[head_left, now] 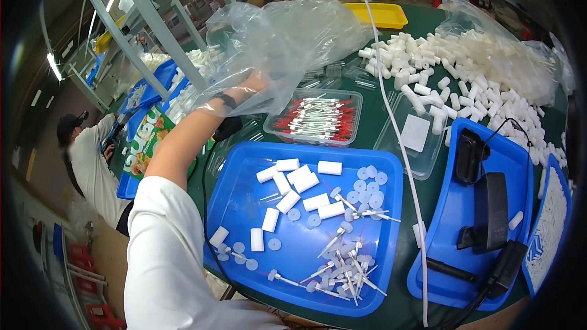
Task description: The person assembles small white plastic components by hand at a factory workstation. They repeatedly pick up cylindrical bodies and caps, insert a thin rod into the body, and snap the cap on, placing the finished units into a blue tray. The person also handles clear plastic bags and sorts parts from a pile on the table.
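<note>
My left hand (259, 79), with a dark band at the wrist, reaches into or behind a large clear plastic bag (330, 27) beyond the blue tray. The film blurs its fingers, so I cannot tell whether it grips anything. Just right of and nearer than the hand, a clear plastic tub (347, 139) holds many thin white-and-red sticks. In the blue tray (235, 153) lie white foam-like cylinders (269, 219), translucent round discs (365, 197) and small assemblies of white rods with discs (351, 275). My right hand is out of view.
A big heap of white cylinders (471, 95) covers the far right. A second blue tray (443, 238) holds black adapters and cables. One white cord (400, 140) crosses the table. Grey metal shelving (143, 30) stands left, and a person (95, 165) sits beyond it.
</note>
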